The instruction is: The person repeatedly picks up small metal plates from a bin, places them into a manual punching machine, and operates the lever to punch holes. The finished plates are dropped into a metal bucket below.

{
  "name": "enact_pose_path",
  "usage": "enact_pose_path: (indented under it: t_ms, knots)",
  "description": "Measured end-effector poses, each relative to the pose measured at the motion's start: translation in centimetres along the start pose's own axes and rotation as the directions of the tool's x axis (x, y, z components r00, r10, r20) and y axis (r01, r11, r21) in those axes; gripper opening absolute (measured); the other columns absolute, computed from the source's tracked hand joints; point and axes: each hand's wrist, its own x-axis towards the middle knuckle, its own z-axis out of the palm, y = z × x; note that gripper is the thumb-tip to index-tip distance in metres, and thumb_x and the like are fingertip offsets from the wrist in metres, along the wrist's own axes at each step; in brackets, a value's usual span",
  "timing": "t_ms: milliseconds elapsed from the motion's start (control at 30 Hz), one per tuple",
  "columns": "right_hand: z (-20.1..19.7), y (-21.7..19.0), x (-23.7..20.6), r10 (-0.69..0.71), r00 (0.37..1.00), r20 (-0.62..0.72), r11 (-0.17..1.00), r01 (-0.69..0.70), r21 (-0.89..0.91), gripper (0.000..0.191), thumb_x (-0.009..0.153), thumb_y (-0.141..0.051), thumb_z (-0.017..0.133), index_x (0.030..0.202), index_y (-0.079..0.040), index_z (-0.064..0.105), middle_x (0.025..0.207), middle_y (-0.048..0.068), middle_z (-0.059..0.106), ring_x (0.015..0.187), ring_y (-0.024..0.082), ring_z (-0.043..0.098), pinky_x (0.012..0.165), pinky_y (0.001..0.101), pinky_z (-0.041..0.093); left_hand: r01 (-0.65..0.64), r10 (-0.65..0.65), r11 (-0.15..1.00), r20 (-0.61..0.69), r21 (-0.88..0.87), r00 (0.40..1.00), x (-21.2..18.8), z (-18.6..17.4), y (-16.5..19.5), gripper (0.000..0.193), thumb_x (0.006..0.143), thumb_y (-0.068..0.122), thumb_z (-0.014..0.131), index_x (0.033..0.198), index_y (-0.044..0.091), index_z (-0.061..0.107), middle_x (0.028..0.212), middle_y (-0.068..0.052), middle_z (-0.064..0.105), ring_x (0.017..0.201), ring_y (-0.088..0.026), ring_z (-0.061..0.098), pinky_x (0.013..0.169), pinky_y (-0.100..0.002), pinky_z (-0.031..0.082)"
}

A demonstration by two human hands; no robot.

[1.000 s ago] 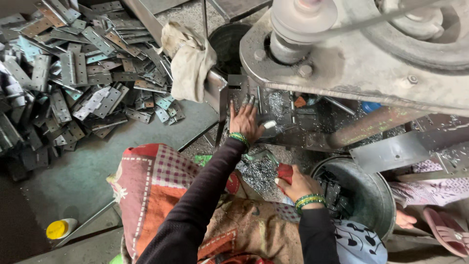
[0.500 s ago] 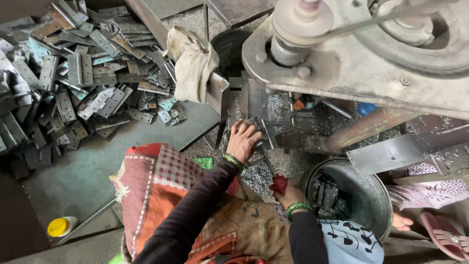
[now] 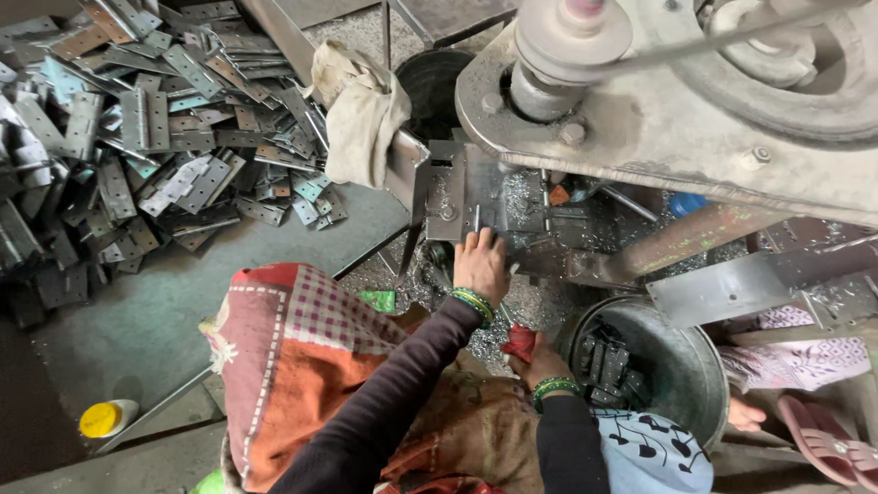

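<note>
workshop floor: left hand [image 3: 479, 263] on machine plate [image 3: 462, 192], right hand [image 3: 540, 359] beside metal bucket [image 3: 695, 366]

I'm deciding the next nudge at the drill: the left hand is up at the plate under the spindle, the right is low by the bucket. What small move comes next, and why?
Probably steady the metal plate with the left hand, whose fingers already lie at its lower edge below the spindle. The right hand rests low on a red object beside the metal bucket, so it seems free to fetch a piece.

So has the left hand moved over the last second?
Yes. The left hand has gone up from the shavings toward the small metal plate under the machine, and its fingertips now touch the plate's lower edge.
</note>
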Motion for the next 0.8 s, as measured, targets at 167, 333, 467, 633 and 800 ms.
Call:
enact_pose_path:
  t_ms: [167,333,467,633,800]
  knots:
    - [-0.8,-0.8,-0.8,-0.011,1.000,0.019,0.995,0.009,0.103,0.075,0.083,-0.051,0.073,0.138,-0.011,0.042,0.113,0.028,0.072,0.107,0.046,0.070,0.095,0.0507,0.054,-0.003,0.005,0.986,-0.009,0.169,1.000,0.8,-0.8,-2.4,0.076,0.078,0.032,0.067,0.147,0.009,0.044,0.152,-0.013,0.044,0.144,-0.029,0.039,0.113,-0.059,0.020]
    - [-4.1,-3.4,-2.6,-0.001,1.000,-0.028,0.996,-0.002,-0.092,0.094,0.082,-0.055,0.076,0.144,-0.003,0.028,0.110,0.032,0.069,0.103,0.047,0.070,0.091,0.0484,0.055,0.130,-0.136,0.990,0.167,0.046,0.977,1.0,-1.1,-3.7,0.072,0.091,0.050,0.060,0.148,0.011,0.043,0.164,-0.007,0.033,0.153,-0.026,0.027,0.121,-0.067,-0.004]
    - [-7.1,-4.4,-3.3,0.061,0.998,-0.009,0.972,-0.062,-0.225,0.069,0.090,-0.057,0.066,0.135,-0.012,0.041,0.108,0.024,0.075,0.102,0.043,0.073,0.088,0.0507,0.057,0.123,-0.122,0.992,0.069,-0.007,0.990,1.7,0.4,-3.2,0.073,0.095,0.049,0.062,0.154,0.009,0.044,0.161,-0.008,0.040,0.155,-0.026,0.030,0.125,-0.066,-0.004]
    - [-2.6,-1.9,-0.8,0.125,0.990,0.060,0.983,-0.115,-0.143,0.069,0.094,-0.049,0.063,0.142,-0.012,0.031,0.102,0.023,0.076,0.097,0.042,0.077,0.085,0.0497,0.059,0.121,-0.122,0.992,0.019,0.043,0.992,2.6,1.6,-3.1,0.075,0.088,0.046,0.064,0.150,0.009,0.044,0.160,-0.008,0.040,0.151,-0.026,0.031,0.121,-0.067,-0.003]
    - [2.6,0.6,0.9,-0.035,0.996,-0.085,0.993,0.045,0.113,0.069,0.088,-0.047,0.068,0.138,-0.013,0.033,0.106,0.028,0.072,0.099,0.048,0.071,0.086,0.0529,0.056,0.141,-0.143,0.989,0.071,0.038,0.987,1.8,1.2,-3.0,0.071,0.085,0.040,0.069,0.146,0.009,0.049,0.159,-0.009,0.042,0.149,-0.026,0.035,0.122,-0.066,-0.002]
